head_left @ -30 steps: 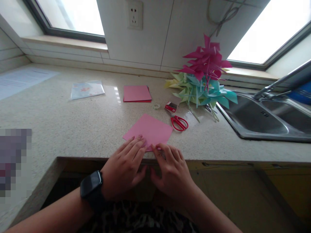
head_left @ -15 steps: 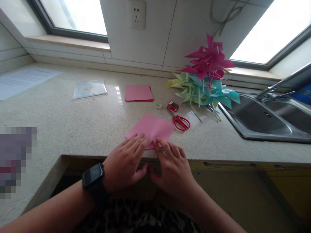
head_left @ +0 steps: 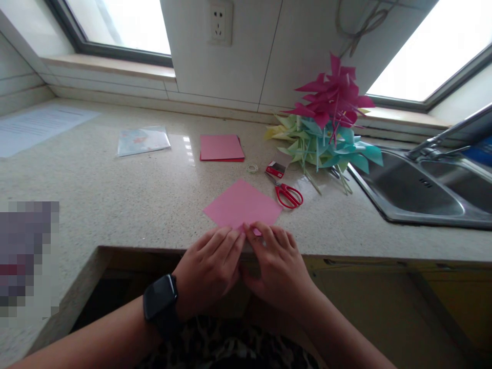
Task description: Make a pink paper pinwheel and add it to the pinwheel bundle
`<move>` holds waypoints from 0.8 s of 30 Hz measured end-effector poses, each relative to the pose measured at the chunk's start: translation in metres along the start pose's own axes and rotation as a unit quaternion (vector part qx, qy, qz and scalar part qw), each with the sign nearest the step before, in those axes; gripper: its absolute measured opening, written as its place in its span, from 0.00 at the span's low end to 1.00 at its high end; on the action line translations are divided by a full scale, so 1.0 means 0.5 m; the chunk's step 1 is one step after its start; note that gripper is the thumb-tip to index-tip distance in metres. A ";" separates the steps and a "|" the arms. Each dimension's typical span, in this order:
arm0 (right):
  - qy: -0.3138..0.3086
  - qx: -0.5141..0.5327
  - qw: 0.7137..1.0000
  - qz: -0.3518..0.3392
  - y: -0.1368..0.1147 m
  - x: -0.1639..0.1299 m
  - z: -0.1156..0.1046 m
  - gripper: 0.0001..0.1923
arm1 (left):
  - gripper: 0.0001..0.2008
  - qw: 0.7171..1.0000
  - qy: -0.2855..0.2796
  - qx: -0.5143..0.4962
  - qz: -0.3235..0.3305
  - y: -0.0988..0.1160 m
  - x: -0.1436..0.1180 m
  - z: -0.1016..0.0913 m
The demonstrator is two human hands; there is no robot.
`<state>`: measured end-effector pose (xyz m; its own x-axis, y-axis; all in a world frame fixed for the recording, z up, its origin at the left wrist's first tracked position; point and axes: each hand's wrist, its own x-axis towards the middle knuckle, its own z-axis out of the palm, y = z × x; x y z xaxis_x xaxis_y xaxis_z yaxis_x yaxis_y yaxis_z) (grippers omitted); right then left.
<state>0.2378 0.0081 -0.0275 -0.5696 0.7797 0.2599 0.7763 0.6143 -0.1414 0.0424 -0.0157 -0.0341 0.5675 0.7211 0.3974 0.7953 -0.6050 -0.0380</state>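
A pink sheet of paper (head_left: 243,201) lies at the counter's front edge, turned so that one corner points to the wall. My left hand (head_left: 213,256) and my right hand (head_left: 274,256) meet at its near corner, their fingertips bent over the paper and pinching it. A small raised bit of pink shows between the index fingers. Both thumbs are below the edge, partly hidden. Just right of the sheet lie scissors with red handles (head_left: 289,196). A stack of pink and red paper (head_left: 221,147) sits beyond it, near a small pale ring (head_left: 251,168).
Paper pinwheels in pink, yellow, green and blue (head_left: 330,123) stand at the back right, with a small red box (head_left: 275,169) in front. A steel sink (head_left: 423,215) is on the right. At left are a clear packet (head_left: 143,141) and a printed sheet (head_left: 42,125).
My left hand has drawn back toward the near corner and closed in beside my right. The pink sheet now lies flatter, its far part uncovered and shifted slightly right.
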 end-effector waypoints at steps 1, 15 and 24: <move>-0.001 0.000 1.000 0.001 0.001 0.000 0.000 0.39 | 0.24 1.000 0.002 0.009 0.000 0.003 0.002 0.001; 0.012 -0.003 1.000 0.025 -0.004 0.005 0.009 0.41 | 0.24 0.995 -0.009 0.103 -0.001 0.019 0.014 0.001; 0.051 -0.003 0.998 0.026 -0.015 -0.009 0.006 0.38 | 0.22 0.993 -0.013 0.118 0.005 0.027 0.012 0.010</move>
<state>0.2337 0.0001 -0.0302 -0.4986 0.7939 0.3480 0.8057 0.5726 -0.1519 0.0577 -0.0178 -0.0368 0.5780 0.7264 0.3717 0.8160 -0.5181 -0.2565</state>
